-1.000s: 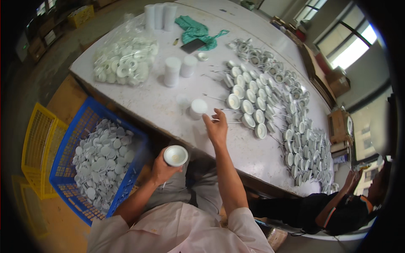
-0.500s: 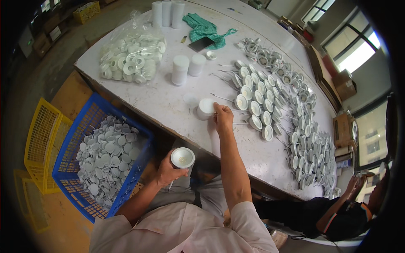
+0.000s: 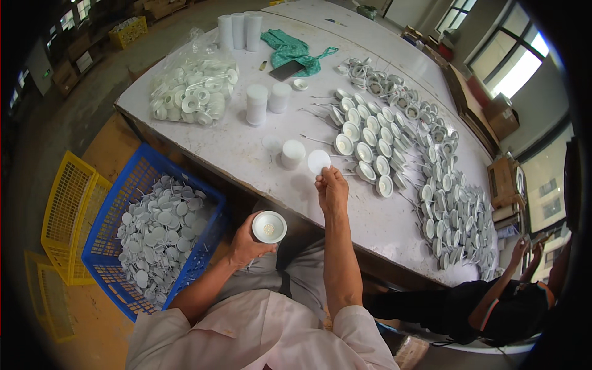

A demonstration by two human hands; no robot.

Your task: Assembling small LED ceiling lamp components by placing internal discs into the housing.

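Note:
My left hand (image 3: 248,243) is closed round a white downlight housing (image 3: 269,227), its round open face up with small yellowish dots in the middle. Over the table's near edge, my right hand (image 3: 333,190) pinches a thin white disc (image 3: 319,161) by its lower rim. Just left of that disc stands a short stack of white discs (image 3: 293,154). Two taller disc stacks, one of them (image 3: 256,105) nearer the bag, stand farther back. Rows of white downlights (image 3: 370,139) with wires lie to the right of my right hand.
On the white table (image 3: 234,157) lie a clear bag of white rings (image 3: 196,95), a green cloth (image 3: 287,48) and a dark phone (image 3: 287,70). Left of me, a blue basket (image 3: 102,259) holds many lamp parts, beside a yellow crate (image 3: 61,209). A person (image 3: 502,302) is at the right.
My right hand has lifted a single disc off the short stack and moved it slightly right. My left hand still holds the downlight housing at nearly the same spot.

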